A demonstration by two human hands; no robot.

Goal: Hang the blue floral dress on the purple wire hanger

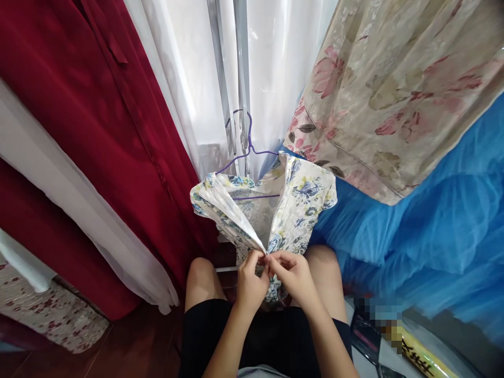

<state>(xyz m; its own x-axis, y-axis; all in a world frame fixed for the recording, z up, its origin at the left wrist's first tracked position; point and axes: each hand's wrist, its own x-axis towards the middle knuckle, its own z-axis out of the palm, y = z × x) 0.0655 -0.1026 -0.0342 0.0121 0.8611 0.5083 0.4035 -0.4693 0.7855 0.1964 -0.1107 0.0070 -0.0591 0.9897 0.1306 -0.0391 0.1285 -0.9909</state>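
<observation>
A white blouse with blue and yellow flowers [305,194] hangs on a purple wire hanger [251,137] in front of my knees. Its neckline lies open in a V that narrows down to my fingers. My left hand [252,273] pinches the left front edge at the foot of the V. Pressed close beside it, my right hand [289,268] pinches the right edge at the same spot. The two sets of fingertips meet there, and they hide whatever fastening lies between them. Below my hands the blouse's lower part hangs bunched.
Red cloth [129,157] and white curtains [283,63] hang left and behind. A beige floral cloth [378,105] and blue ruffled fabric [394,236] hang at right. Grey straps [240,63] run down to the hanger. A dark packet [365,331] and a yellow packet [423,357] lie at lower right.
</observation>
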